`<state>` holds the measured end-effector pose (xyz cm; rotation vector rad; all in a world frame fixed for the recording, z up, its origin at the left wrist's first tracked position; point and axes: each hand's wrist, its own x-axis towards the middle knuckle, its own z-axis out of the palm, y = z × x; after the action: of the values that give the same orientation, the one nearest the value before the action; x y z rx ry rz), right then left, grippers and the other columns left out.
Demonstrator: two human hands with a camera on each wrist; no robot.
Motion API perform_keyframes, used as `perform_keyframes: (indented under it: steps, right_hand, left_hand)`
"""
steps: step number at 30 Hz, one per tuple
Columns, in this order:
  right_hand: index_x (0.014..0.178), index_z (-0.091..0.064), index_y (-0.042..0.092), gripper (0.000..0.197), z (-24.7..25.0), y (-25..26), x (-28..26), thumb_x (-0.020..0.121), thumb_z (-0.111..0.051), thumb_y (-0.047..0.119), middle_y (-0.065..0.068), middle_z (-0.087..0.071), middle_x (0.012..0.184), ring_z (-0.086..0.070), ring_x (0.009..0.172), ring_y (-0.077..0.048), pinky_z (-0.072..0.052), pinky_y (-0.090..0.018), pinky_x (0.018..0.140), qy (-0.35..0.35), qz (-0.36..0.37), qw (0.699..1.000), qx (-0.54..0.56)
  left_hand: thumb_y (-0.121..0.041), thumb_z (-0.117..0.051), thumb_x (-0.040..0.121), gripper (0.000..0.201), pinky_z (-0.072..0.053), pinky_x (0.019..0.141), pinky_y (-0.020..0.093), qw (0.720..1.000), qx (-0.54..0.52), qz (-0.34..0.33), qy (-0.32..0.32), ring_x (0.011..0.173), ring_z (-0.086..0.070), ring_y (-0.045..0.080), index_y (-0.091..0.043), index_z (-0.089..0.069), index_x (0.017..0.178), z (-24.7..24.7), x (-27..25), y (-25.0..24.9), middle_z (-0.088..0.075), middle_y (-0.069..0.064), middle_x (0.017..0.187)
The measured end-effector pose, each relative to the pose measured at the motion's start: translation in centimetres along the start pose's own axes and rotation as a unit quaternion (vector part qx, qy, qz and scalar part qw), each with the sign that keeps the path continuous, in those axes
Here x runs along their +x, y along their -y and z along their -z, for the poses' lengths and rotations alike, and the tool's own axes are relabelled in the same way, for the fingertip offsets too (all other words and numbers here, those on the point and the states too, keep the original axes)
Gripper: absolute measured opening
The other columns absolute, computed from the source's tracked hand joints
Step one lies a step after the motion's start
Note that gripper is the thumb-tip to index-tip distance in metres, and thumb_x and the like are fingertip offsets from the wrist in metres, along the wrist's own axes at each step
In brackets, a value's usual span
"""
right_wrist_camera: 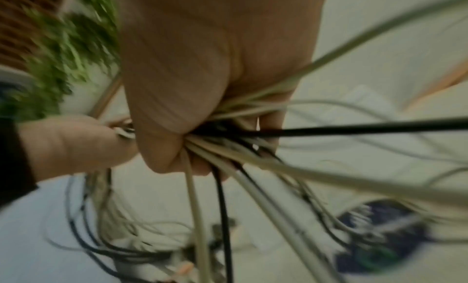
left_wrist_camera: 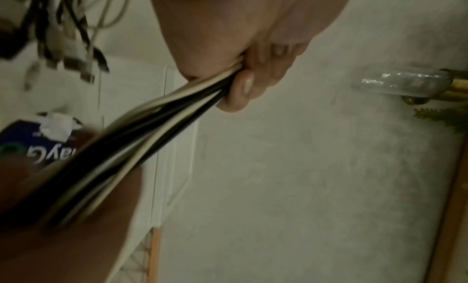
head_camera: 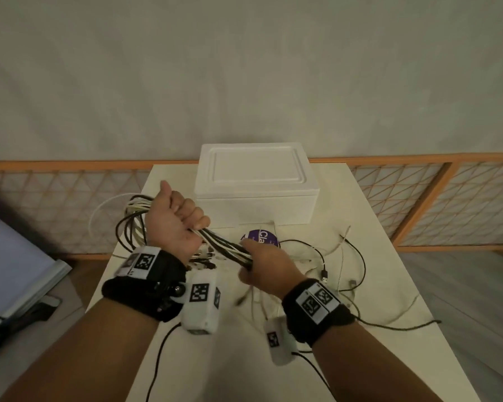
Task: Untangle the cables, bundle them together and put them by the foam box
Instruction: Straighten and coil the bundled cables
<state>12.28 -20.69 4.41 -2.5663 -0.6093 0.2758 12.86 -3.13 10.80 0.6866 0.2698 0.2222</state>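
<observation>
A bundle of black and white cables [head_camera: 224, 246] stretches taut between my two hands above the white table [head_camera: 375, 271]. My left hand [head_camera: 186, 224] is a fist gripping the bundle, with looped cable [head_camera: 131, 216] hanging behind it. My right hand [head_camera: 256, 262] grips the lower end, and loose cable ends [head_camera: 343, 256] trail over the table to its right. The white foam box [head_camera: 256, 181] stands lid on at the table's far edge, just beyond the hands. In the left wrist view my fingers [left_wrist_camera: 243, 77] clamp the cables [left_wrist_camera: 152, 131]. In the right wrist view the cables [right_wrist_camera: 253, 167] fan out of my right hand [right_wrist_camera: 202, 127].
A round purple packet [head_camera: 259, 239] lies on the table in front of the foam box. A USB plug [head_camera: 325, 275] and thin wires lie at the right. An orange-framed lattice screen [head_camera: 418, 198] runs behind the table. A white board [head_camera: 18, 271] leans at the left.
</observation>
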Motion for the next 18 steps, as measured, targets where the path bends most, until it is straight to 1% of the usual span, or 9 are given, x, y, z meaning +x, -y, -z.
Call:
perform_keyframes:
  steps: [4,7,11,13,14,15,16,17,18]
  right_hand:
    - [0.095,-0.057,0.023,0.018,-1.4,-7.3,-1.9,0.08,-0.057,0.032,-0.002,-0.066,0.09,-0.062,0.088,-0.025,-0.05,-0.032,0.073,0.008,-0.105,0.994,-0.032]
    - [0.098,-0.056,0.025,0.02,-1.0,-12.2,-3.5,0.082,-0.055,0.036,-0.001,-0.068,0.09,-0.062,0.091,-0.025,-0.041,-0.028,0.074,-0.002,-0.137,0.982,-0.127]
    - [0.097,-0.06,0.028,0.019,0.0,-18.6,-7.3,0.082,-0.053,0.039,0.003,-0.064,0.078,-0.063,0.086,-0.019,-0.039,-0.03,0.077,-0.018,-0.222,0.936,-0.272]
    - [0.093,-0.062,0.029,0.016,0.5,-20.2,-8.7,0.082,-0.052,0.036,0.006,-0.056,0.071,-0.06,0.084,-0.017,-0.039,-0.031,0.078,-0.036,-0.274,0.916,-0.291]
    - [0.091,-0.061,0.03,0.014,1.0,-20.6,-9.0,0.082,-0.052,0.036,0.008,-0.057,0.073,-0.059,0.086,-0.017,-0.039,-0.032,0.081,-0.044,-0.297,0.908,-0.293]
    - [0.091,-0.06,0.03,0.014,1.7,-20.9,-9.0,0.081,-0.053,0.037,0.009,-0.06,0.083,-0.056,0.093,-0.017,-0.039,-0.036,0.086,-0.043,-0.327,0.899,-0.288]
    - [0.097,-0.059,0.032,0.021,2.4,-21.1,-9.0,0.079,-0.058,0.043,0.006,-0.061,0.1,-0.052,0.105,-0.019,-0.039,-0.042,0.092,-0.026,-0.366,0.892,-0.265]
    - [0.11,-0.056,0.033,0.042,3.1,-21.3,-8.7,0.073,-0.066,0.05,0.002,-0.056,0.119,-0.045,0.118,-0.024,-0.037,-0.05,0.097,0.009,-0.408,0.883,-0.231]
    - [0.125,-0.047,0.034,0.07,3.8,-21.4,-8.2,0.064,-0.074,0.056,-0.002,-0.046,0.134,-0.037,0.128,-0.03,-0.034,-0.056,0.101,0.067,-0.43,0.877,-0.201]
  left_hand:
    - [-0.048,-0.036,0.098,0.061,-0.019,0.041,0.015,0.999,-0.007,-0.015,-0.028,0.033,-0.018,0.01,-0.022,-0.034,0.043,2.4,1.2,-1.8,-0.02,-0.007,0.041]
    - [-0.049,-0.037,0.098,0.057,-0.019,0.041,0.016,0.998,-0.01,-0.012,-0.064,0.035,-0.017,0.011,-0.022,-0.031,0.047,3.8,1.8,-2.4,-0.02,-0.007,0.043]
    - [-0.05,-0.034,0.098,0.057,-0.019,0.041,0.016,0.996,-0.027,-0.014,-0.079,0.035,-0.017,0.011,-0.022,-0.031,0.049,5.1,2.5,-3.0,-0.021,-0.007,0.045]
    - [-0.05,-0.033,0.098,0.058,-0.019,0.04,0.016,0.996,-0.027,-0.012,-0.081,0.034,-0.018,0.01,-0.022,-0.032,0.047,5.5,2.5,-2.9,-0.022,-0.007,0.044]
    - [-0.05,-0.033,0.099,0.059,-0.019,0.04,0.016,0.996,-0.032,-0.012,-0.081,0.034,-0.018,0.01,-0.022,-0.032,0.047,5.6,2.5,-2.6,-0.022,-0.007,0.044]
    - [-0.05,-0.033,0.099,0.06,-0.02,0.04,0.016,0.996,-0.04,-0.013,-0.081,0.034,-0.018,0.01,-0.022,-0.032,0.046,5.7,2.4,-2.3,-0.022,-0.007,0.044]
    - [-0.05,-0.032,0.099,0.061,-0.021,0.039,0.015,0.995,-0.051,-0.015,-0.082,0.033,-0.019,0.01,-0.022,-0.033,0.045,5.6,2.2,-2.0,-0.022,-0.007,0.043]
    - [-0.049,-0.032,0.099,0.063,-0.022,0.039,0.015,0.994,-0.063,-0.02,-0.083,0.033,-0.02,0.009,-0.021,-0.034,0.043,5.6,2.0,-1.6,-0.023,-0.007,0.041]
    - [-0.049,-0.032,0.1,0.063,-0.024,0.039,0.015,0.994,-0.073,-0.026,-0.082,0.032,-0.021,0.009,-0.021,-0.035,0.043,5.6,1.9,-1.2,-0.024,-0.007,0.04]
